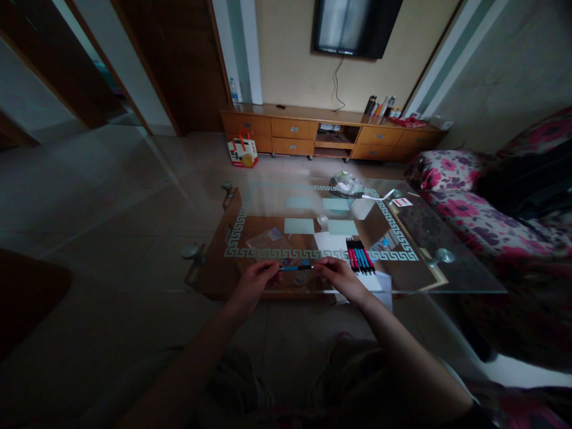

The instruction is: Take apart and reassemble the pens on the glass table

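A pen (292, 268) with a blue barrel and a black part is held level above the near edge of the glass table (268, 280). My left hand (259, 279) pinches its left end. At the right end, the fingertips of my right hand (336, 275) are closed around the silvery tip; whether they grip a separate small part cannot be made out. Just beyond my right hand, several red, blue and black pens (360, 256) lie side by side in a row. A clear plastic bag (268, 238) lies on the table past my left hand.
A crumpled clear bag (345, 183) and a red-and-white card (402, 202) lie farther back on the table. A flowered sofa (465, 205) stands to the right. Along the wall runs a wooden TV cabinet (292, 128), with a carton bag (242, 152) on the floor before it.
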Motion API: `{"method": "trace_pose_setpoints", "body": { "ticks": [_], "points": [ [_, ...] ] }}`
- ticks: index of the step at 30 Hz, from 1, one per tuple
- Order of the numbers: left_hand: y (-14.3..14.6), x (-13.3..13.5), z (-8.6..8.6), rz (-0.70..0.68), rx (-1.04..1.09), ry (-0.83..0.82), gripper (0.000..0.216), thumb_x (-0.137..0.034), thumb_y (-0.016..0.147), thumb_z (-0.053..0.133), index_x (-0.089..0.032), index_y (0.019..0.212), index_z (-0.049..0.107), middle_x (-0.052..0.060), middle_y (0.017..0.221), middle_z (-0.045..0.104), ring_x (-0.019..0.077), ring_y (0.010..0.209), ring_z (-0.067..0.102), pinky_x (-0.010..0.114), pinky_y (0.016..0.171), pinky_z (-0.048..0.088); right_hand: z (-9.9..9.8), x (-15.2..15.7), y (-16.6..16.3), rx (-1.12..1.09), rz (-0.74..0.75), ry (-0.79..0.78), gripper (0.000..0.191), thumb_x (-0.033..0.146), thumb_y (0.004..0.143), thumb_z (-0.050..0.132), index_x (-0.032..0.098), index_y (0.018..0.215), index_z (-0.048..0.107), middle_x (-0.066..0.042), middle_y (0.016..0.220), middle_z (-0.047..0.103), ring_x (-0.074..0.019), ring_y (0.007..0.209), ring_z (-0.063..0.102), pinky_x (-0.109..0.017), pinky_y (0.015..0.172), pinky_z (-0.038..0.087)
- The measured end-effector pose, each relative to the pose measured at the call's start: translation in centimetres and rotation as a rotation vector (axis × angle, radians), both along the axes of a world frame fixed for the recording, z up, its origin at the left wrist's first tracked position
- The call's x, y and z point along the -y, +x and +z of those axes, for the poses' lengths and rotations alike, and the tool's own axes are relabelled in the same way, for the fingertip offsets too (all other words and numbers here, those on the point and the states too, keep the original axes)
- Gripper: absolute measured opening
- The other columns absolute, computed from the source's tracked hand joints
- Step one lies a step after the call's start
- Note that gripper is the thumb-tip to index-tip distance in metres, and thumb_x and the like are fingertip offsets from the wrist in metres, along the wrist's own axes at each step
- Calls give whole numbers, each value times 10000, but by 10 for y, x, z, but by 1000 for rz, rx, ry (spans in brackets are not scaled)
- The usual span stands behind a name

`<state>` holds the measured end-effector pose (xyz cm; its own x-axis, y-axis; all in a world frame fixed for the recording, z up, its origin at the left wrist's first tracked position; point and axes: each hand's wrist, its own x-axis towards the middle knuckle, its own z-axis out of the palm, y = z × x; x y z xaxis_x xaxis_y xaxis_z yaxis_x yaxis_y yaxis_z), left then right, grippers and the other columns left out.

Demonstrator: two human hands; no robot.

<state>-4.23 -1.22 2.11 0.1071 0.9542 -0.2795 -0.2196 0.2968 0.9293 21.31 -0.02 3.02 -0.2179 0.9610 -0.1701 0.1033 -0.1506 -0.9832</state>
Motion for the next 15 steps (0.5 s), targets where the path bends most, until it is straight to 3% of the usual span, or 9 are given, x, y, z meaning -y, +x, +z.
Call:
{"method": "trace_pose_setpoints", "body": {
  "ticks": [15],
  "points": [
    [-1,-1,-3,11,97,-124,342,-389,714,798,-121,885,671,68,809,709,137,671,644,257,642,486,-1,-1,0,-34,-46,40,347,454,713,759,162,887,686,-4,750,639,-117,660,524,-251,601,389]
  ]
}}
